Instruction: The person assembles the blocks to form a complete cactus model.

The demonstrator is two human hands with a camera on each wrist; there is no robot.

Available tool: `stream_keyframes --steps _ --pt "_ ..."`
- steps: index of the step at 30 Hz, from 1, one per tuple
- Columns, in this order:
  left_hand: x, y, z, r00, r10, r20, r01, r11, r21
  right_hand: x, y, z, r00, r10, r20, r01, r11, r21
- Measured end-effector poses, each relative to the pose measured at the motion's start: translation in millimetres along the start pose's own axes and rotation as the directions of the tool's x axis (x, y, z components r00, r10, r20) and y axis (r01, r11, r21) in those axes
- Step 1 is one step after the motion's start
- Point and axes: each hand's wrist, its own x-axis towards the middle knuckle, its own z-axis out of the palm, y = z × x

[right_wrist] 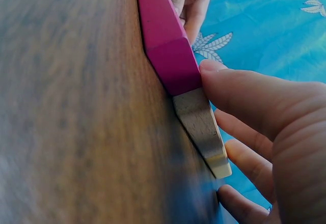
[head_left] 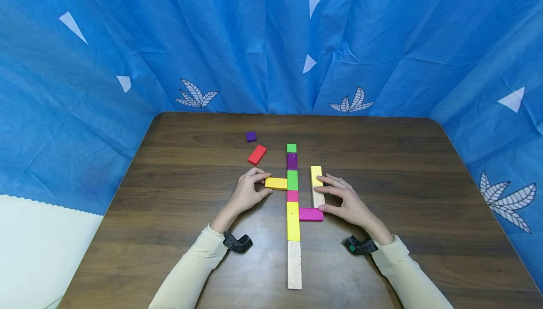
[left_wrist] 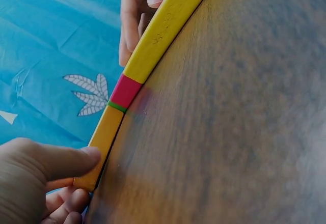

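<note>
A row of end-to-end blocks runs up the middle of the table: plain wood point(head_left: 294, 266), yellow point(head_left: 293, 224), pink point(head_left: 292, 196), green point(head_left: 292, 180), purple point(head_left: 292, 161) and small green point(head_left: 291, 148). My left hand point(head_left: 246, 192) pinches the outer end of an orange-yellow block point(head_left: 276, 183), whose other end meets the row's left side. On the right, a magenta block point(head_left: 311, 214) juts from the row. Plain wood point(head_left: 318, 198) and yellow point(head_left: 316, 175) blocks extend from its outer end. My right hand point(head_left: 352, 207) touches these with extended fingers, its thumb against the magenta block's end corner point(right_wrist: 197, 74).
A red block point(head_left: 257, 155) lies askew beyond my left hand, with a small purple block point(head_left: 251, 137) behind it. The brown wooden table point(head_left: 403, 158) ends at a blue curtain point(head_left: 237, 40). Each wrist wears a black band point(head_left: 237, 242).
</note>
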Motion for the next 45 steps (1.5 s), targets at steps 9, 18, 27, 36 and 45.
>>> stream_keyframes --steps 9,18,27,36,45 --pt "5.9 -4.0 -6.7 0.981 -0.026 -0.193 0.012 0.997 -0.072 -0.6 0 0 1.000 0.006 0.001 -0.006 1.000 0.009" --pt "30.1 -20.9 -32.6 0.957 -0.226 -0.182 0.213 0.973 -0.086 -0.6 1 0 1.000 0.000 0.011 -0.001 1.000 0.008" --pt "54.7 -26.3 -39.9 0.968 -0.248 0.049 0.247 0.969 0.030 -0.8 2 0 1.000 -0.030 -0.003 0.030 0.999 0.021" --pt "60.0 -24.5 -32.7 0.960 -0.265 0.091 0.265 0.964 0.001 -0.6 2 -1 1.000 -0.030 -0.005 0.030 0.999 0.020" --pt "68.0 -29.3 -33.6 0.954 -0.264 0.141 0.275 0.959 -0.068 -1.0 2 0 1.000 -0.024 -0.002 0.024 1.000 0.010"
